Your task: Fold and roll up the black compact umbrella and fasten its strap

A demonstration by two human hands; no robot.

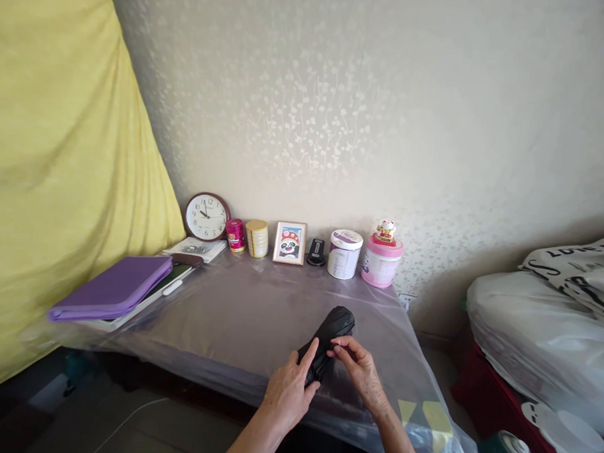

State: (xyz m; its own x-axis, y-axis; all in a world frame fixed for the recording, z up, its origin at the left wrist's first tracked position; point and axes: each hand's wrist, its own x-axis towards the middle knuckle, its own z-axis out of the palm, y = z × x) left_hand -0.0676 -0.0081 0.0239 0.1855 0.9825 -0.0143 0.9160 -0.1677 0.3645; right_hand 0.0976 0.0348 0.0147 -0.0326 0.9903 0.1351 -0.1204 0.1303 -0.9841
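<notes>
A black folding umbrella [335, 325], furled, lies slanted near the front of the plastic-covered table [225, 306], its rounded end pointing away and to the right. My left hand [290, 389] grips its near part, with the index finger along the top and the thumb at the near side. At the umbrella's right side, my right hand [359, 371] pinches a small dark bit, perhaps its strap, between thumb and fingertips. The fingertips cover most of that bit. The umbrella's near end is partly hidden behind my left hand.
Along the wall stand a clock [207, 216], a pink can [236, 235], a yellow-lidded can [257, 239], a panda picture frame [289, 243], a small black device [316, 252] and two tubs. A purple folder [112, 288] lies left. Bags [541, 323] are piled right.
</notes>
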